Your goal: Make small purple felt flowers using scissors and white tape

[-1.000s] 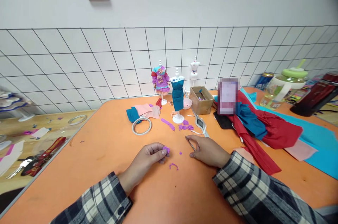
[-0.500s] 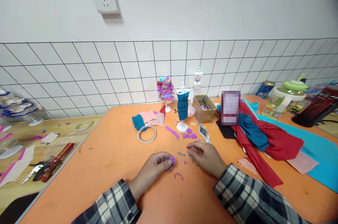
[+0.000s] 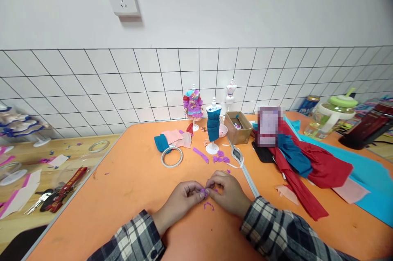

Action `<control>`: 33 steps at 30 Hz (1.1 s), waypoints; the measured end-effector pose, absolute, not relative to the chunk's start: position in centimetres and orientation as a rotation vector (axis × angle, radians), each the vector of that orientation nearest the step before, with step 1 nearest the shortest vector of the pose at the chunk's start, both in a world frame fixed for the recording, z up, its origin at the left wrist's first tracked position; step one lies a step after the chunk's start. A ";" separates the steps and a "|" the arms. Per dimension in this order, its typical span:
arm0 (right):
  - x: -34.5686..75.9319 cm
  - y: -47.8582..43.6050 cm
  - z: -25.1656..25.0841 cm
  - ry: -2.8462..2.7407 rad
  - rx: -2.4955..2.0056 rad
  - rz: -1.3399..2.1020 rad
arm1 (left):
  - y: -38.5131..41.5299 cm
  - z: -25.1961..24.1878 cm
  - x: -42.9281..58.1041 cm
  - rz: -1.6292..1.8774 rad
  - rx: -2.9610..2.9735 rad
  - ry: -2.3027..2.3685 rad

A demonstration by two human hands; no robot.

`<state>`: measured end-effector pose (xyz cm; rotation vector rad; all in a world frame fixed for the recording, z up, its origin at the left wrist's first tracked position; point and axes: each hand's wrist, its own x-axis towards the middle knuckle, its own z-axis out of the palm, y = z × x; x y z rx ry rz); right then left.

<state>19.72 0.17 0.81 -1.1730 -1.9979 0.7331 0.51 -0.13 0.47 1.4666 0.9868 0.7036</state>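
My left hand (image 3: 183,198) and my right hand (image 3: 226,192) meet over the orange table (image 3: 129,187), both pinching a small purple fabric piece (image 3: 203,191) between their fingertips. A curled purple scrap (image 3: 209,205) lies on the table just below the hands. The small scissors seen earlier are not visible. Further back stand a mannequin in a teal dress (image 3: 213,123), a mannequin in a purple dress (image 3: 193,105) and a bare white mannequin (image 3: 230,91).
A tape ring (image 3: 172,157), teal and pink fabric pieces (image 3: 172,139), purple scraps (image 3: 220,157) and a cardboard box (image 3: 238,127) lie behind the hands. Red and teal cloth (image 3: 307,158) covers the right side. A green-lidded bottle (image 3: 334,111) stands far right. A wooden table (image 3: 39,162) adjoins on the left.
My right hand has left the small scissors and moved left to join my left hand on the purple piece. The camera tilted down slightly since the earliest frame.
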 end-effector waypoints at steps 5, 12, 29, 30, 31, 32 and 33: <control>19.3 0.3 0.1 -1.881 -1.224 0.872 | -0.3 0.5 0.9 0.677 1.525 1.007; 19.5 0.3 0.1 -1.852 -1.210 0.900 | -0.3 0.7 1.1 0.716 1.506 0.993; 19.5 0.2 -0.4 -1.886 -1.242 0.862 | -0.5 0.9 1.1 0.717 1.524 1.004; 19.5 0.2 -0.5 -1.878 -1.250 0.872 | -0.5 0.9 1.1 0.716 1.519 1.003; 19.5 0.3 -0.5 -1.866 -1.258 0.884 | -0.4 0.7 1.1 0.715 1.517 1.001; 19.6 0.4 -0.5 -1.851 -1.268 0.895 | -0.4 0.6 1.0 0.716 1.518 1.000; 19.6 0.6 -0.5 -1.834 -1.280 0.904 | -0.3 0.4 0.9 0.718 1.523 0.998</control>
